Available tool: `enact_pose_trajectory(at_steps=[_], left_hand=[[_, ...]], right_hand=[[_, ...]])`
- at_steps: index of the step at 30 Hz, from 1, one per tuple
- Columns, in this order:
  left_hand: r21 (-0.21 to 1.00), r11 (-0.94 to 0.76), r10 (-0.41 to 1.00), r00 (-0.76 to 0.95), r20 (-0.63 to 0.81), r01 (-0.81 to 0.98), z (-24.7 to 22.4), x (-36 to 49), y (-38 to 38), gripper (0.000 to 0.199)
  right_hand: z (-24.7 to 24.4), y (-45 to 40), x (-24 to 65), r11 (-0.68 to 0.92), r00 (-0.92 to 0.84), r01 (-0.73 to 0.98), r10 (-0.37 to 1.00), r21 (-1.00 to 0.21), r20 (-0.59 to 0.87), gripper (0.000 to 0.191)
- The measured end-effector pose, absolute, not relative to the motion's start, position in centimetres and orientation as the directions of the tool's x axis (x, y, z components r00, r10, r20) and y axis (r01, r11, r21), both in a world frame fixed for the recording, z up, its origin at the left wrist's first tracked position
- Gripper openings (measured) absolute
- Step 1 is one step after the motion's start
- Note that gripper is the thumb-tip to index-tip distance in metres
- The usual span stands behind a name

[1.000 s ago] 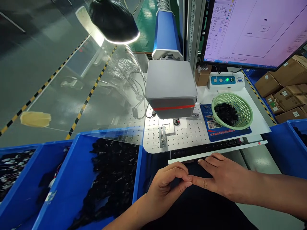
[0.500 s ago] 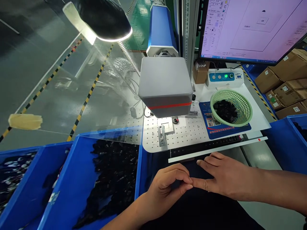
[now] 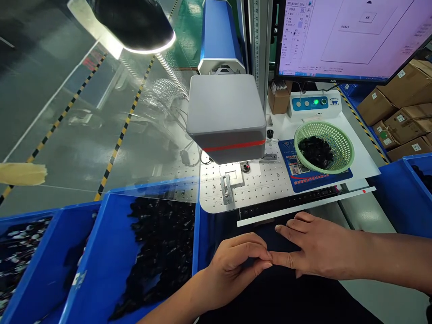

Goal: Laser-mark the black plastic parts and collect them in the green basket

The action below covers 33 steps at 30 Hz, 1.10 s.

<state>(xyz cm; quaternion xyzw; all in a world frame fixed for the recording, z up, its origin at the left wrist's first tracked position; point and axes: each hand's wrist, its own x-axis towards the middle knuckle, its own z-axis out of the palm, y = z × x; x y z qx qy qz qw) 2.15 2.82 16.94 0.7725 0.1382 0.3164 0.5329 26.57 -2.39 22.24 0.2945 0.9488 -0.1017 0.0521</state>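
Note:
In front of the worktable, my left hand has its thumb and index finger closed around the tip of a finger of my right hand. No separate object shows in that pinch. The fingers of my right hand are stretched out and apart, palm down, above the dark clothing on my lap. Just beyond both hands runs the white front edge of a keyboard tray, with a black keyboard behind it.
A grey machine head overhangs a perforated metal plate. To its right, a green basket holds black pieces. Blue bins with black parts stand at left. A lamp, clear panel and monitor surround the table.
The view has shifted slightly, so the machine and lamp sit a little further left and higher. Both hands keep nearly the same pose, the left still pinching the right fingertip.

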Motion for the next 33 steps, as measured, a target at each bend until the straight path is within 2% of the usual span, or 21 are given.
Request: enact_pose_trajectory(at_steps=[11, 17, 20, 21, 23, 26, 29, 33], left_hand=[[0.922, -0.377, 0.553, 0.777, 0.300, -0.088, 16.7, 2.0, 2.5, 0.022], [0.917, -0.389, 0.593, 0.737, 0.325, -0.092, 15.5, 1.9, 2.3, 0.033], [0.948, -0.317, 0.697, 0.683, 0.219, 0.020, 14.0, 1.0, 2.1, 0.011], [0.963, -0.256, 0.756, 0.639, 0.144, 0.086, 13.4, 0.6, 2.0, 0.003], [0.975, -0.098, 0.853, 0.522, -0.022, 0.201, 11.9, -0.4, 1.6, 0.014], [0.962, 0.089, 0.912, 0.367, -0.182, 0.257, 9.6, -2.2, 0.9, 0.024], [0.944, 0.181, 0.957, 0.171, -0.233, 0.276, 7.1, -4.6, 0.5, 0.031], [0.884, 0.288, 0.948, -0.237, -0.210, 0.368, 3.8, -9.8, 0.0, 0.041]], right_hand=[[22.1, -2.4, 26.6, 0.778, -0.806, 0.592, 0.565, -0.209, -0.178, 0.069], [20.9, -2.1, 26.3, 0.760, -0.803, 0.594, 0.581, -0.265, -0.132, 0.065], [19.2, -1.5, 26.2, 0.740, -0.789, 0.595, 0.612, -0.312, -0.052, 0.054], [18.3, -1.0, 26.2, 0.721, -0.772, 0.598, 0.635, -0.350, -0.012, 0.049], [15.9, 0.7, 26.1, 0.645, -0.690, 0.615, 0.718, -0.454, 0.087, 0.036], [11.7, 4.2, 25.4, 0.452, -0.402, 0.668, 0.888, -0.591, 0.225, 0.020], [7.9, 7.8, 24.2, 0.299, -0.145, 0.741, 0.946, -0.601, 0.291, 0.020], [5.1, 10.4, 22.8, 0.167, -0.014, 0.803, 0.965, -0.572, 0.263, 0.019]])
